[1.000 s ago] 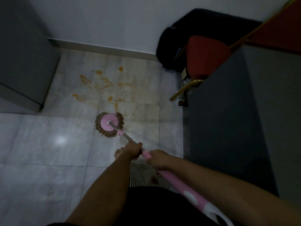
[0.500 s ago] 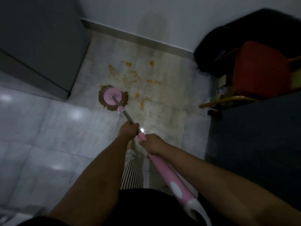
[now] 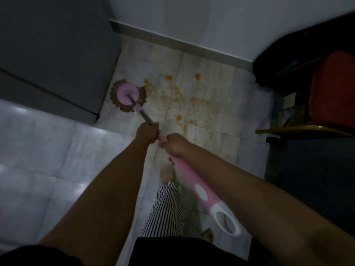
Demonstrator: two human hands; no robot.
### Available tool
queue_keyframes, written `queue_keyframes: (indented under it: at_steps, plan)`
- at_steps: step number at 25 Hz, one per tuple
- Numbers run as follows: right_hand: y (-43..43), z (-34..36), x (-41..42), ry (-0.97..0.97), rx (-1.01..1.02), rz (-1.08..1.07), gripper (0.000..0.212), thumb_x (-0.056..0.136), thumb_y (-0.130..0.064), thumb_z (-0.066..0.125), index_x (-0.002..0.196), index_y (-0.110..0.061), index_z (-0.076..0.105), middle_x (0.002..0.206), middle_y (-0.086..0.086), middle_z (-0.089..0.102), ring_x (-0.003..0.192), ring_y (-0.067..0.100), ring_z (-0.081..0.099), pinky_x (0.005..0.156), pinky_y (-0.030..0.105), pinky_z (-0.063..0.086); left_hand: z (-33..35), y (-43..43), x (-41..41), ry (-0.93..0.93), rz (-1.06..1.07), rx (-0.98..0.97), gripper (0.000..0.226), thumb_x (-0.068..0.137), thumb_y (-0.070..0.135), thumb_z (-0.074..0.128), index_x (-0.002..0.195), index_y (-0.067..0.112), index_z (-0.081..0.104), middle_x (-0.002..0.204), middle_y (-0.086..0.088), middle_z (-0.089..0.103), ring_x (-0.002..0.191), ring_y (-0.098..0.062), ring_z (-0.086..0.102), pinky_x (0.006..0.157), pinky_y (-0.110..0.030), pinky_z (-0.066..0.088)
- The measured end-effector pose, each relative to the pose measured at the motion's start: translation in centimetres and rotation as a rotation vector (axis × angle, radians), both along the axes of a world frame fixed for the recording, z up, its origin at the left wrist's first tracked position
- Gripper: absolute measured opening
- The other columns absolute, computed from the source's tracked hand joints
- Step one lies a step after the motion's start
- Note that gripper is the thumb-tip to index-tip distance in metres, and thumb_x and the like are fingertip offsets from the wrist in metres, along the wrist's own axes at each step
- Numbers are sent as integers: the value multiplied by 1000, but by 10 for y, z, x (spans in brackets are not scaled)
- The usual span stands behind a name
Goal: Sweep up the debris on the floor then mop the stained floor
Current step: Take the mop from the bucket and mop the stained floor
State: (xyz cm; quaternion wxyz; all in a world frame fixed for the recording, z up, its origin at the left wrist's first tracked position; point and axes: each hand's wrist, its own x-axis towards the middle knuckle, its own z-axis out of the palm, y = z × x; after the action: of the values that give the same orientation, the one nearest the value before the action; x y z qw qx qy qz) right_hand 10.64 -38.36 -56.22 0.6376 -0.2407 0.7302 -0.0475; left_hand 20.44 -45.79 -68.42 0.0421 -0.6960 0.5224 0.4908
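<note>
While the tiled floor [image 3: 207,104] beyond the grip stayed blotched with orange stains [image 3: 178,96], the mop had travelled since a second before: its head had lain close ahead of the hands, short of the mess, and it now sat farther out and to the left, at the left edge of the spill. The grey cabinet [image 3: 57,54] stood just beside that head, on the far left of the grip, and a red chair [image 3: 334,89] stood well off to the right. Most of the stains lay right of the mop head [image 3: 127,96], so the mopping looked barely begun. The pink handle [image 3: 192,181] ran back from the grip toward the body. The left hand [image 3: 147,131] was closed around the metal shaft, and the right hand [image 3: 176,145], just behind it, was wrapped tight on the pink section.
</note>
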Motion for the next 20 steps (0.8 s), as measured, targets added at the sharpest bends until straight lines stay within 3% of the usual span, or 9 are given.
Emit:
queue_keyframes:
  at_steps: [3,5,7,9,11,14,16,18,20]
  plan:
    - [45,3,-5,55,-42,105,37,97,-26,50,125,-2,54,88,13,60,51,17,52,47,27,46,6,42,-5,-47,-96,25,44,96,40,48,106,1,66,78,-8,64,56,-18,58,62,-27,50]
    - [82,8,-9,72,-31,119,37,97,-27,51,125,-4,55,90,12,59,58,20,57,55,31,52,13,78,-11,-60,-124,25,43,96,39,48,103,0,67,66,-3,59,53,-15,57,54,-25,48]
    - [129,16,-17,63,3,82,38,96,-29,52,122,-3,57,86,10,60,74,26,63,77,39,56,25,123,-21,-52,-166,34,41,97,36,48,96,0,67,73,-8,66,52,-15,56,49,-24,46]
    - [182,26,-26,62,6,108,40,96,-29,51,124,-1,56,102,17,66,91,32,65,86,41,54,37,175,-33,-36,-231,47,35,99,32,47,82,4,61,92,-18,71,57,-15,57,51,-25,46]
    - [244,37,-39,67,-9,195,41,97,-29,48,125,0,53,115,24,63,94,33,64,81,40,53,48,238,-45,-33,-268,67,32,98,30,47,79,7,57,103,-21,70,71,-23,64,65,-30,52]
    - [335,46,-58,87,29,212,43,97,-31,48,125,1,53,115,24,63,79,28,60,55,31,46,55,324,-63,-71,-408,120,37,98,32,45,97,2,66,110,-19,69,88,-27,67,84,-35,55]
    - [388,51,-67,96,72,120,42,96,-30,48,124,2,54,101,23,62,59,28,58,47,30,45,56,371,-74,-35,-429,182,41,99,31,46,104,-5,66,103,-20,71,66,-21,66,61,-25,57]
    - [422,54,-71,106,104,57,40,97,-25,46,124,2,54,93,21,59,49,25,54,42,30,45,59,400,-82,-6,-388,250,36,98,31,49,94,-3,63,91,-20,68,48,-14,56,38,-18,47]
    - [435,57,-72,121,109,75,37,96,-21,47,124,2,55,99,22,62,48,24,53,40,29,45,61,414,-84,-11,-373,259,32,98,29,49,89,0,59,85,-18,66,47,-15,55,41,-21,46]
